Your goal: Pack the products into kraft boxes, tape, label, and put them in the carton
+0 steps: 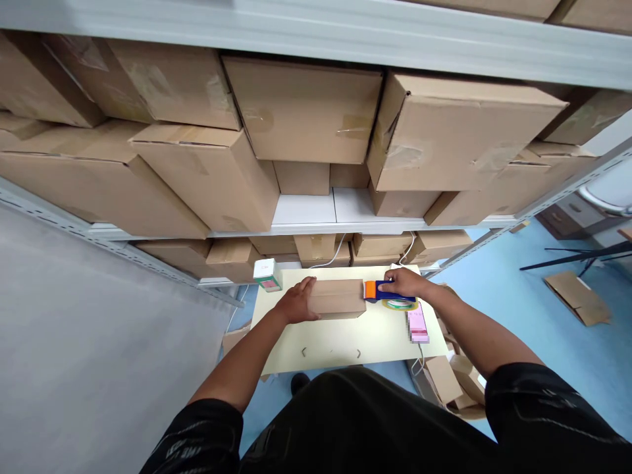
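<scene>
A small closed cardboard box [338, 297] lies lengthwise on the pale yellow table [316, 349]. My left hand [298, 301] grips its left end, with fingers at the far edge and the thumb nearer me. In my right hand [403, 283] is a blue and orange tape dispenser [390, 291] carrying a roll of clear tape. Its orange front end meets the right end of the box; whether tape is stuck there I cannot tell. Just below the dispenser lies a phone [418, 324] with a pink screen, its lower part on a white cable.
A small white and green box [267, 274] stands at the table's back left corner. Behind the table rises a metal shelf [316, 230] packed with cardboard boxes [306, 108]. Scrap cardboard [457, 378] fills a container on the right. A flattened carton [577, 297] lies on the blue floor.
</scene>
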{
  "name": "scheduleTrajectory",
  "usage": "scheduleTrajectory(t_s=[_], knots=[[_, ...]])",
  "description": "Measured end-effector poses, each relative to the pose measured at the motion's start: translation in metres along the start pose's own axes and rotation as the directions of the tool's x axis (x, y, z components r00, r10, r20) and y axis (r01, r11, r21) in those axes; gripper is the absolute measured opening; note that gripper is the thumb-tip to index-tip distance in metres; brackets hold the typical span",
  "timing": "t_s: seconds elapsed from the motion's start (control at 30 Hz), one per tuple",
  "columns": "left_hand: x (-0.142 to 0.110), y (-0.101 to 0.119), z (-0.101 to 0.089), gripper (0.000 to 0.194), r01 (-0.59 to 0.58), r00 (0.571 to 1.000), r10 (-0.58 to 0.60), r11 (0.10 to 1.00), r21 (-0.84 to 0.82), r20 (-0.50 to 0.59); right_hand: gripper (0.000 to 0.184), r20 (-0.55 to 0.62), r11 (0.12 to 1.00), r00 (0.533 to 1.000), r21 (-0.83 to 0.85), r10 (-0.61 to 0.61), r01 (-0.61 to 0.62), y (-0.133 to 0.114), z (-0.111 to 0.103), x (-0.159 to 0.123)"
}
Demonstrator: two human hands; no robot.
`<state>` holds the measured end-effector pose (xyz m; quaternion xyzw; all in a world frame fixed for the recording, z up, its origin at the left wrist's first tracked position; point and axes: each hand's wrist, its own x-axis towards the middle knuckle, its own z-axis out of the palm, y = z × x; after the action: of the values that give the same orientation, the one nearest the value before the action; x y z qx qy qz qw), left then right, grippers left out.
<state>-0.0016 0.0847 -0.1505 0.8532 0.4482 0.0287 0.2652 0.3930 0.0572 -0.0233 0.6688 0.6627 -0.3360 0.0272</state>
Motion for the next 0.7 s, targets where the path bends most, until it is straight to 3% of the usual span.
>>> scheduleTrajectory(t_s=[0.33, 0.53, 0.7], knots=[[0.001, 0.000, -0.001, 0.134, 0.014, 1.000, -0.014, 1.000, 0.017, 0.011, 0.052, 0.016, 0.999, 1.000, 0.038, 0.004, -0.004, 0.063, -0.009, -0.007], [0.001, 0.000, -0.001, 0.135, 0.012, 1.000, -0.012, 1.000, 0.012, 0.002, 0.050, 0.002, 0.983, 1.000, -0.183, 0.014, -0.013, 0.065, 0.009, 0.009], [0.001, 0.001, -0.002, 0.135, 0.030, 0.999, -0.030, 0.999, -0.011, 0.014, 0.053, 0.017, 0.972, 0.999, -0.234, 0.038, -0.033, 0.060, 0.022, 0.022]])
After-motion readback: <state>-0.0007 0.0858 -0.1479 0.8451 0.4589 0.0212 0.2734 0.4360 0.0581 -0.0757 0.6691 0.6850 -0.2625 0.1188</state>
